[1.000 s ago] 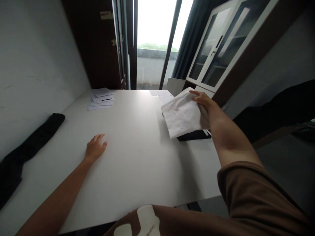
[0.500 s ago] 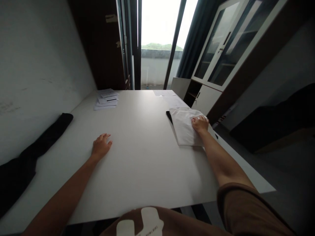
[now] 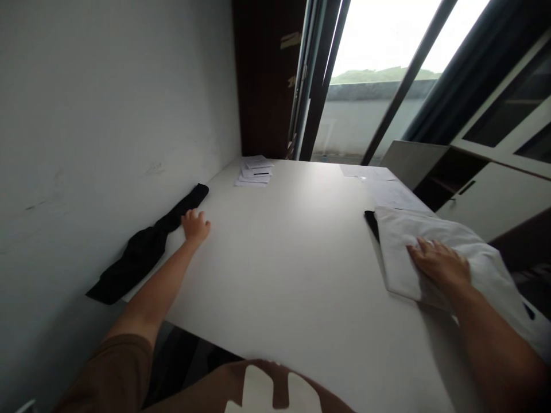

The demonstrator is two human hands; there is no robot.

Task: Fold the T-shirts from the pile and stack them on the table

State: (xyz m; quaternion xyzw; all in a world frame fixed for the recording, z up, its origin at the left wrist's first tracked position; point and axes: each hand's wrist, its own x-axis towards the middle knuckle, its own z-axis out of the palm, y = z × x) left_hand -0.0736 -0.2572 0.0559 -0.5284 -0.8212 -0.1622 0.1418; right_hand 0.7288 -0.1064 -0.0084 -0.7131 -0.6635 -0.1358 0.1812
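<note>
A dark folded cloth (image 3: 142,252) lies along the left edge of the white table (image 3: 279,258), against the wall. Right beside its far part is my left hand (image 3: 196,226), fingers apart, holding nothing; whether the fingertips touch the cloth is hard to tell. On the right side of the table lies a white folded cloth (image 3: 400,246), with a black edge (image 3: 371,223) showing from under its left side. My right hand (image 3: 441,263) rests flat on top of this white cloth, its fingers spread.
Papers (image 3: 255,172) with a dark pen-like item are stacked at the table's far left corner. More flat sheets (image 3: 387,189) lie at the far right. A wall borders the left side; an open low cabinet (image 3: 447,178) stands beyond the right edge.
The view has turned left. My left hand has moved left and forward, up to the dark cloth. My right hand stays on the white cloth, now lying flatter.
</note>
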